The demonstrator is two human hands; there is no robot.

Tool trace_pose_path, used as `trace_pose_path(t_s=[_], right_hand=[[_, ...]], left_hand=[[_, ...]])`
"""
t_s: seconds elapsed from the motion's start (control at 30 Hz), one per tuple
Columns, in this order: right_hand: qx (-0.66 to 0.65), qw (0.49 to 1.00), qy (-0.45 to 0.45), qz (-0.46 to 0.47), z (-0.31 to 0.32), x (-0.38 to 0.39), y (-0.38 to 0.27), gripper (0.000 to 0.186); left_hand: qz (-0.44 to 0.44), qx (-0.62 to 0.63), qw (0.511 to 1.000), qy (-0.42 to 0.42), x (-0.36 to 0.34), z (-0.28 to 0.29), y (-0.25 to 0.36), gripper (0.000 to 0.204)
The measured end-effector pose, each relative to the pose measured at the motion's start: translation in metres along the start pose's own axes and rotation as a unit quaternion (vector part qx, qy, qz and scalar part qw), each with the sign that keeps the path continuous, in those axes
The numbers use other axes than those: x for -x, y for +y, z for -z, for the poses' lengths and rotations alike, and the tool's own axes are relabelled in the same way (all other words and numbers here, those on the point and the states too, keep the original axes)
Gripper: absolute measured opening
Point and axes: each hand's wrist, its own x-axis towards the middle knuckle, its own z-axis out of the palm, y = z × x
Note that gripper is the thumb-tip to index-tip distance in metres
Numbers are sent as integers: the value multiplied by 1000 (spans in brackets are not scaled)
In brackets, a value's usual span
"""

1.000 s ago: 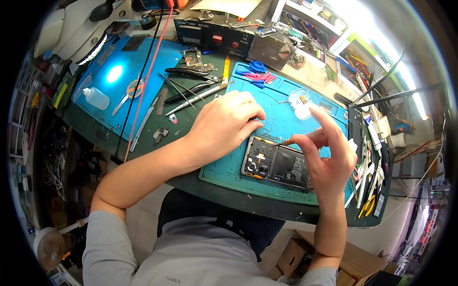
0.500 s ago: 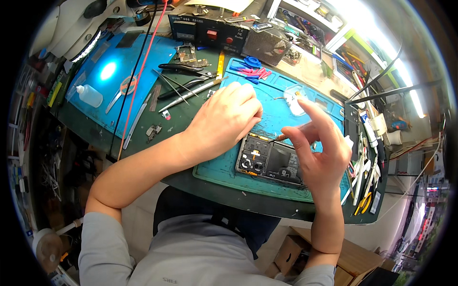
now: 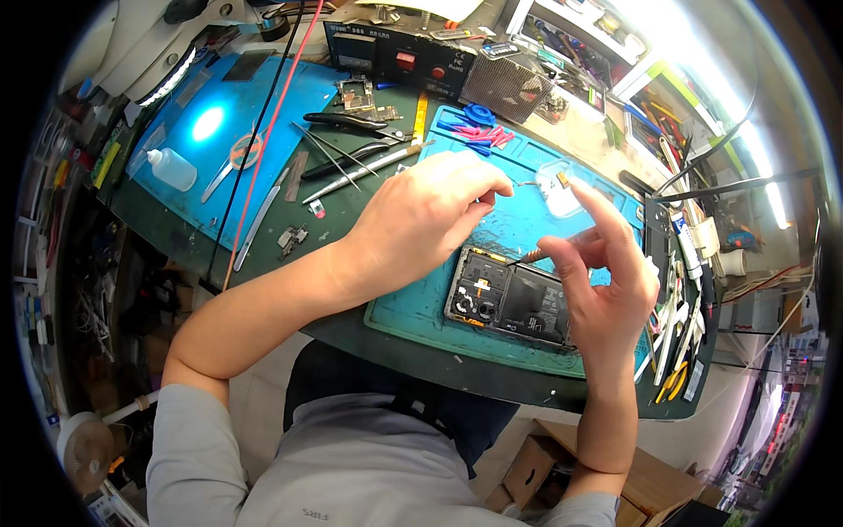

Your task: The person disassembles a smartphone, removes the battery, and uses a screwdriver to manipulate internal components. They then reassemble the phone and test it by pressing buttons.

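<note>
My right hand (image 3: pixel 606 281) grips a slim pointed tool (image 3: pixel 532 256) between thumb and fingers. Its dark tip is just over the upper edge of an opened phone (image 3: pixel 507 297), and its exact kind does not show. The phone lies flat, with camera openings at its left and a black battery at its right; my right hand covers its far right end. Up and to the left of it, my left hand (image 3: pixel 430 206) hovers with thumb and forefinger curled toward each other. Anything in that pinch is too small or hidden. Beside my right forefinger is a small gold-coloured piece (image 3: pixel 563 179).
Under the phone is a blue repair mat (image 3: pixel 413 321). Pink and blue small pieces (image 3: pixel 483 136) and a clear tray (image 3: pixel 555 200) lie on its far part. Pliers (image 3: pixel 347 120) and tweezers (image 3: pixel 329 158) are to the left, more hand tools (image 3: pixel 680 325) to the right.
The whole view has shifted slightly, moving the bench rightward in the picture. My left forefinger has stretched out a little from the thumb. My right hand keeps its grip on the tool above the phone.
</note>
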Motion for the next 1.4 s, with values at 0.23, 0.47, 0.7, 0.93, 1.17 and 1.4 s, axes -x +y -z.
trace_pose_path(t_s=[0.23, 0.47, 0.7, 0.93, 1.17, 1.4], right_hand=[[5, 1000, -3, 28, -2, 3, 1, 55], [-37, 999, 25, 27, 2, -2, 1, 51], [-100, 986, 123, 52, 2, 6, 10, 49], [-151, 981, 120, 0, 1, 8, 8, 47], [-183, 970, 149, -67, -3, 9, 3, 35], [-263, 952, 145, -64, -5, 6, -3, 34]], left_hand=[[2, 14, 1000, 4, -1, 0, 2, 21], [75, 120, 987, -78, 2, 3, 8, 22], [179, 247, 944, -124, -1, 7, 19, 23], [271, 343, 891, -122, -2, 9, 17, 26], [277, 398, 870, -90, -4, 13, 17, 27], [275, 408, 868, -61, -4, 19, 15, 30]])
